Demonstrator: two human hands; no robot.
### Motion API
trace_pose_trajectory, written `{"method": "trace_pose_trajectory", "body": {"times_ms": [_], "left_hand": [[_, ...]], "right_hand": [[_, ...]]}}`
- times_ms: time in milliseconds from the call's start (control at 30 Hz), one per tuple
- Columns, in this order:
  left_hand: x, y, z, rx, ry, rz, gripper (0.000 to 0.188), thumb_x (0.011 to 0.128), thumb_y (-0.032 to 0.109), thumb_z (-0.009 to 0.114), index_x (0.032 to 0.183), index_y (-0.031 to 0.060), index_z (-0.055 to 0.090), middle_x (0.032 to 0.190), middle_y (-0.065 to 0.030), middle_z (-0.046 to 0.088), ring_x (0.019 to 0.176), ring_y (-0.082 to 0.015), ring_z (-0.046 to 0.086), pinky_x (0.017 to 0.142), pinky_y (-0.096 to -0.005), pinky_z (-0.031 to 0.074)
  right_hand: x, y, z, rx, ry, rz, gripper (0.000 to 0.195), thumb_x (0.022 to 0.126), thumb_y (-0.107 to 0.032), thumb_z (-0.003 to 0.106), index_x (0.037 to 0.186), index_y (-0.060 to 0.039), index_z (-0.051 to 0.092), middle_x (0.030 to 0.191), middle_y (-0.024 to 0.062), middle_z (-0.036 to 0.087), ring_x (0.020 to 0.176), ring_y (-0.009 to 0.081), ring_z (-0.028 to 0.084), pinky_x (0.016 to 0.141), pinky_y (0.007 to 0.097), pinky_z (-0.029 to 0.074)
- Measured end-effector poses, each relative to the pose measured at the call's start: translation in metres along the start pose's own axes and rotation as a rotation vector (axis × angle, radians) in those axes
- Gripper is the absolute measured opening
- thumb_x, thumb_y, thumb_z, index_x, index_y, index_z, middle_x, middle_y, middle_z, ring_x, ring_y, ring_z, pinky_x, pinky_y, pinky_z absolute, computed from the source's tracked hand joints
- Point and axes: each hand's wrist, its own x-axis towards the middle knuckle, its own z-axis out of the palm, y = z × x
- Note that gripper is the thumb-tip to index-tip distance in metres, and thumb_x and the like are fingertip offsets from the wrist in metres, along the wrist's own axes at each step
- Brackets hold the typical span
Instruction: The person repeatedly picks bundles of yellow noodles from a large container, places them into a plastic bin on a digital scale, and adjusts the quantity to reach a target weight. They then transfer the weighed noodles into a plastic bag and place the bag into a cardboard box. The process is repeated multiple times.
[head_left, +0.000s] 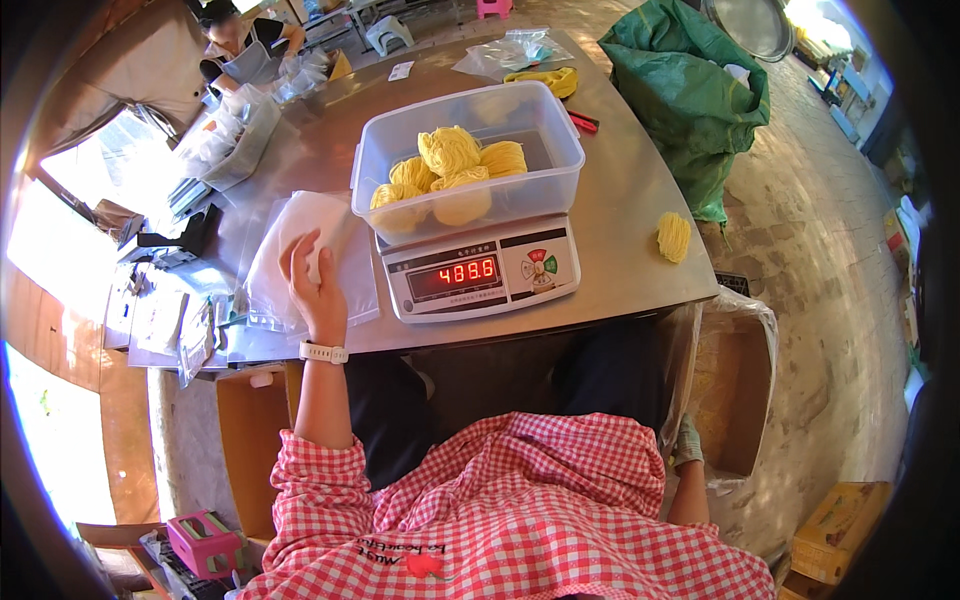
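My left hand (309, 281), bare and wearing a white wristband (324, 352), is over a stack of clear plastic bags (352, 281), its fingers apart and empty. Just right of it stands a white electronic scale (480, 270) with a lit red display. A translucent plastic tub (525, 187) sits on the scale, holding several yellow yarn bundles (448, 150). One more yellow bundle (673, 237) lies near the table's right edge. Down at my right side, my right hand (688, 441) wears a light glove beside a plastic-lined cardboard box (735, 390); its fingers are mostly hidden.
The metal table (622, 225) carries a red-and-black cutter (583, 121), a yellow cloth-like item (551, 80) and a clear bag (517, 54) at the back. A large green sack (682, 112) stands beyond its right edge. Far left, a person (244, 52) is behind a bin of bags (251, 142).
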Motion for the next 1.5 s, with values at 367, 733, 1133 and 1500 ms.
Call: {"method": "trace_pose_trajectory", "body": {"times_ms": [367, 733, 1133, 1500], "left_hand": [[-0.070, -0.102, 0.017, 0.536, -0.340, -0.312, 0.023, 0.080, 0.019, 0.060, 0.102, 0.0122, 0.061, 0.111, -0.0088, 0.053, 0.109, -0.0275, 0.048, 0.091, -0.0450, 0.036], [-0.067, -0.085, 0.017, 0.560, -0.392, -0.332, 0.024, 0.081, 0.020, 0.059, 0.104, 0.0132, 0.060, 0.113, -0.0050, 0.053, 0.111, -0.0259, 0.046, 0.093, -0.0442, 0.033], [-0.065, -0.081, 0.016, 0.543, -0.415, -0.339, 0.025, 0.080, 0.020, 0.058, 0.104, 0.0127, 0.060, 0.113, -0.0056, 0.052, 0.111, -0.0261, 0.046, 0.094, -0.0436, 0.033], [-0.067, -0.096, 0.016, 0.527, -0.427, -0.213, 0.021, 0.082, 0.018, 0.057, 0.102, 0.0141, 0.060, 0.110, -0.0072, 0.054, 0.107, -0.0274, 0.048, 0.091, -0.0436, 0.036]], "right_hand": [[0.046, 0.028, -0.050, -1.701, 0.532, -0.304, 0.024, 0.085, -0.034, 0.052, 0.099, -0.0163, 0.058, 0.074, 0.0034, 0.054, 0.069, 0.0183, 0.054, 0.061, 0.0288, 0.046], [-0.095, -0.148, 0.047, -0.230, 0.368, -0.638, 0.049, 0.077, -0.011, 0.061, 0.124, -0.0123, 0.048, 0.101, 0.0061, 0.058, 0.087, 0.0157, 0.057, 0.067, 0.0257, 0.050], [-0.232, -0.222, 0.539, -1.521, -0.502, -1.412, 0.056, 0.065, -0.023, 0.070, 0.117, -0.0079, 0.054, 0.112, 0.0111, 0.057, 0.102, 0.0202, 0.055, 0.087, 0.0302, 0.045], [-0.214, -0.277, 0.453, -0.989, -0.420, -1.931, 0.024, 0.079, -0.011, 0.061, 0.101, -0.0044, 0.065, 0.087, 0.0013, 0.063, 0.074, 0.0080, 0.057, 0.068, 0.0210, 0.048]]}}
